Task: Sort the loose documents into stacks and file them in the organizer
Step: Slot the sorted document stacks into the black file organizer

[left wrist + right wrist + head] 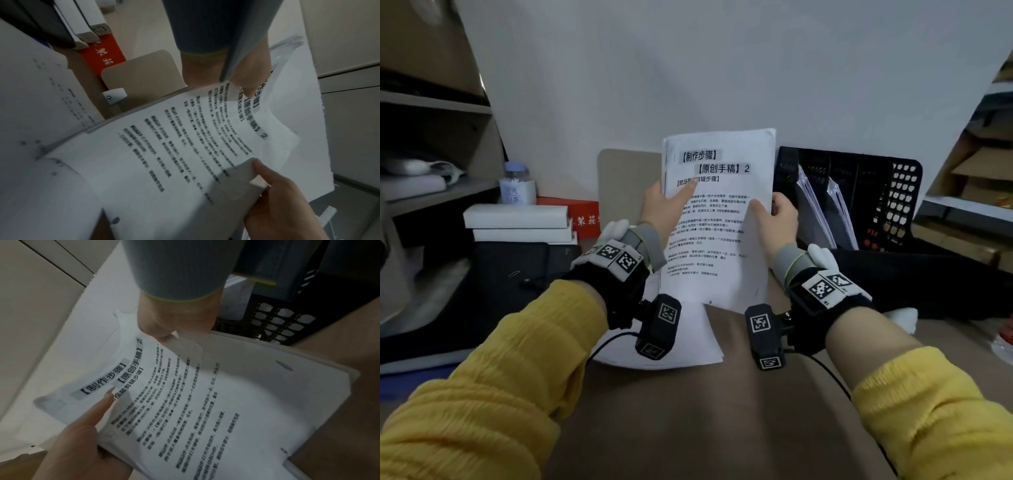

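Note:
A thick stack of printed white documents (717, 219) stands upright on the brown desk, its lower edge on the desk. My left hand (666, 210) grips its left edge, thumb across the printed front. My right hand (779, 219) grips the right edge, thumb on the front and fingers behind. The same stack (185, 154) fills the left wrist view, and the stack (195, 402) also fills the right wrist view. More loose sheets (681, 342) lie flat on the desk under the stack. The black mesh organizer (859, 198) stands just right of it, with papers in its slots.
White boxes (517, 222) are stacked on a black case at the left, with a red box (582, 216) behind. A beige board (626, 185) leans against the white wall. A black cloth (928, 281) lies at the right. Shelves flank both sides.

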### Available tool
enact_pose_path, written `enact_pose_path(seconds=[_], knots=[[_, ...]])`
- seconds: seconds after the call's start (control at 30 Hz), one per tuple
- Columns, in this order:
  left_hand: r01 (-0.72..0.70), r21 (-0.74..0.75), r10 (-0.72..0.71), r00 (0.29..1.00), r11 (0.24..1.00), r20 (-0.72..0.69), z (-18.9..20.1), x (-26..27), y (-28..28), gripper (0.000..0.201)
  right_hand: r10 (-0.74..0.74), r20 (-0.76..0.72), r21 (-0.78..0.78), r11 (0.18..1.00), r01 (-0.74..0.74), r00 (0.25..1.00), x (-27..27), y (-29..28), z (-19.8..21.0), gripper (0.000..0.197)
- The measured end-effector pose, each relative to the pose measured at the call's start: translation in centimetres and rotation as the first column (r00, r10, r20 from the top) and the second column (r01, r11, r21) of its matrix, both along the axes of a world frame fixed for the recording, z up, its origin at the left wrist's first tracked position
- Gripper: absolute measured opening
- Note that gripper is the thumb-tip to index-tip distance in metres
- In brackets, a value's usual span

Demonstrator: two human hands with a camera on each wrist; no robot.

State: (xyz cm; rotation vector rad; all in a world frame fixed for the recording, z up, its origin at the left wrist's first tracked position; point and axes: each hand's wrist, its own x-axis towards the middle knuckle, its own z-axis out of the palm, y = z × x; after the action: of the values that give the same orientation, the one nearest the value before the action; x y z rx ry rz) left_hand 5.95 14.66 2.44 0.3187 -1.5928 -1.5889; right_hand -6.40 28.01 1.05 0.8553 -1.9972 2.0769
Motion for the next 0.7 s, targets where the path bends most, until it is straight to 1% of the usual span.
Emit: enact_pose_path(seconds=[0.03, 0.1, 0.17, 0.23, 0.27, 0.33, 0.37, 0.43, 0.5, 0.57, 0.6, 0.7], knots=[[0.008, 0.015, -0.008, 1.0, 1.0, 0.028, -0.4, 0.1, -0.2, 0.035, 0.03, 0.032, 0.015, 0.999, -0.031, 0.999, -0.1, -0.1, -0.4, 0.011], [0.03, 0.048, -0.035, 0.992, 0.998, 0.117, -1.6, 0.1, -0.7, 0.048, 0.094, 0.133, 0.028, 0.995, -0.099, 0.987, 0.0, 0.0, -1.1, 0.017], [0.12, 0.014, -0.12, 0.966, 0.993, 0.228, -2.6, 0.4, -0.9, 0.056, 0.172, 0.219, 0.045, 0.981, -0.186, 0.96, 0.1, 0.2, -1.6, 0.027], [0.199, -0.025, -0.179, 0.925, 0.98, 0.335, -3.5, 0.2, -1.2, 0.075, 0.229, 0.257, 0.065, 0.965, -0.254, 0.939, 0.2, 0.6, -1.9, 0.029], [0.18, -0.026, -0.159, 0.921, 0.983, 0.355, -3.9, -0.1, -1.3, 0.08, 0.242, 0.268, 0.065, 0.961, -0.268, 0.933, 0.2, 0.8, -1.9, 0.03], [0.061, -0.019, -0.051, 0.934, 0.998, 0.355, -4.1, -0.6, -1.4, 0.077, 0.251, 0.268, 0.055, 0.96, -0.275, 0.93, 0.0, 1.2, -2.0, 0.03], [0.023, -0.024, -0.013, 0.937, 0.999, 0.35, -4.0, -0.8, -1.3, 0.072, 0.244, 0.268, 0.05, 0.963, -0.266, 0.932, -0.1, 1.3, -1.9, 0.029], [-0.012, -0.055, 0.03, 0.94, 0.998, 0.339, -3.5, -0.9, -1.1, 0.05, 0.238, 0.273, 0.04, 0.965, -0.258, 0.932, -0.2, 1.3, -1.8, 0.029], [-0.036, -0.064, 0.052, 0.958, 0.997, 0.281, -2.7, -0.8, -0.5, 0.043, 0.231, 0.271, 0.036, 0.968, -0.25, 0.934, -0.1, 1.5, -1.5, 0.03], [-0.026, -0.004, 0.026, 0.985, 1.0, 0.17, -1.9, -1.0, -0.3, 0.032, 0.238, 0.254, 0.061, 0.963, -0.261, 0.938, -0.1, 1.7, -1.1, 0.03], [-0.035, 0.01, 0.033, 0.992, 0.999, 0.122, -1.5, -1.0, 0.0, 0.03, 0.235, 0.241, 0.081, 0.962, -0.261, 0.942, 0.0, 2.0, -0.9, 0.028], [-0.064, 0.002, 0.064, 0.996, 0.998, 0.062, -0.1, -0.9, 1.7, 0.042, 0.199, 0.189, 0.089, 0.972, -0.218, 0.962, 0.3, 3.1, -0.3, 0.017]])
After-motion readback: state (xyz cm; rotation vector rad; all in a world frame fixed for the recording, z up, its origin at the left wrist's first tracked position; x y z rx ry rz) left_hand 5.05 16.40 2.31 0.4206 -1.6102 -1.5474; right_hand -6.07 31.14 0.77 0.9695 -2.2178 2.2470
